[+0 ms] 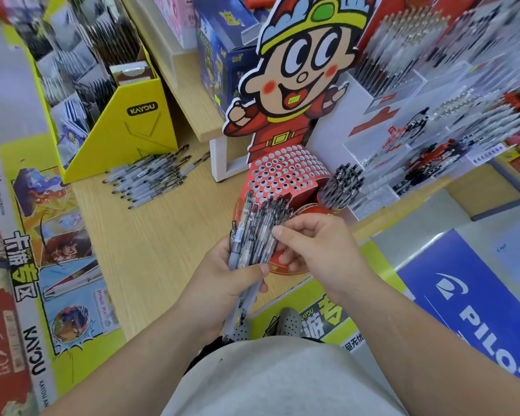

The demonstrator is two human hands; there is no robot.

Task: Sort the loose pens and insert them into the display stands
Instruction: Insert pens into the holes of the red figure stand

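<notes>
Head view: two hands hold a bundle of pens in front of a perforated display stand.
The left hand (231, 277) grips the bundle of pens (252, 235) around its lower half. The right hand (312, 247) curls its fingers against the bundle's upper edge and seems to pinch a pen there, though blur hides the contact. Just behind is the red display stand (282, 172), with inserted pens (342, 184) at its right. Loose pens (150, 178) lie on the wooden table (162, 250) beside a yellow box (132, 130).

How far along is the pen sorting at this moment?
Done: one cluster of pens stands at the right of the red stand. In hand: left hand grips a bundle of pens, right hand pinching at it. Left: most holes empty, loose pile on the shelf.
</notes>
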